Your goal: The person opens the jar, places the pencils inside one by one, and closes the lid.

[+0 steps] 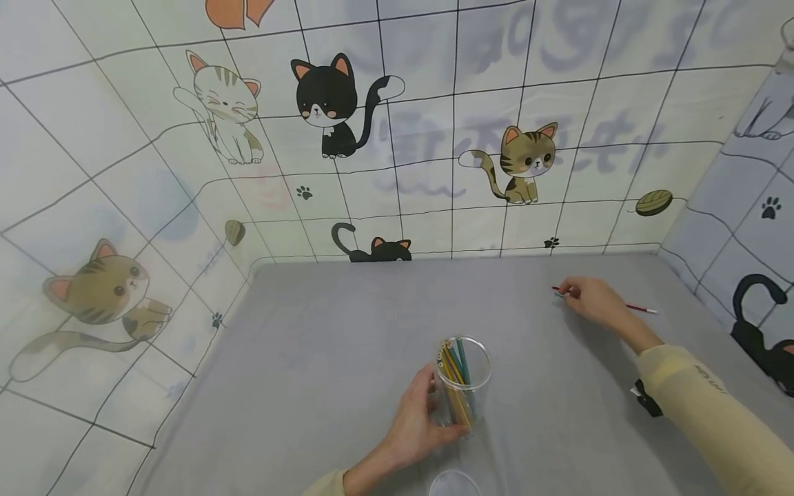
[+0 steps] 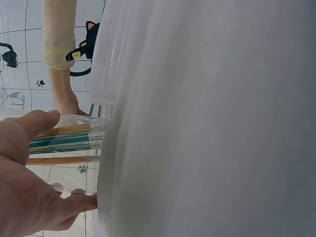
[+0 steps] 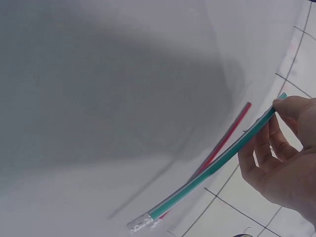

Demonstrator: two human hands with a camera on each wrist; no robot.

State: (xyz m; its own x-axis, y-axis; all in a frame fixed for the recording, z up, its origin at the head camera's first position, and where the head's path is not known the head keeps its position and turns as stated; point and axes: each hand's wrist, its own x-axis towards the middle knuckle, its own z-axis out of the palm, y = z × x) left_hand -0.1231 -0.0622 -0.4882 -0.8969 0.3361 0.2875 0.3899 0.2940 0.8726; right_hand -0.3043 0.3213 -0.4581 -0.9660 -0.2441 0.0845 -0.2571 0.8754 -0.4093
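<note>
My left hand [image 1: 417,421] curls round a clear plastic cup [image 1: 482,396]. Yellow, orange and green pencils [image 1: 455,368] stand inside it, leaning to one side; in the left wrist view their metal-banded ends [image 2: 96,136] point toward the table. Far over at the back right, my right hand [image 1: 594,301] pinches a green pencil [image 3: 212,170] near one end between thumb and fingers. The green pencil slants across a red pencil [image 3: 232,131] in the right wrist view. In the head view my hand covers the middle of that red pencil [image 1: 642,309].
A clear round lid-like piece [image 1: 455,484] lies at the front edge of view. Close under the right sleeve [image 1: 707,406] shows a small black item [image 1: 647,399]. The grey tabletop [image 1: 322,358] meets cat-printed sheeting [image 1: 428,151] at the back and sides.
</note>
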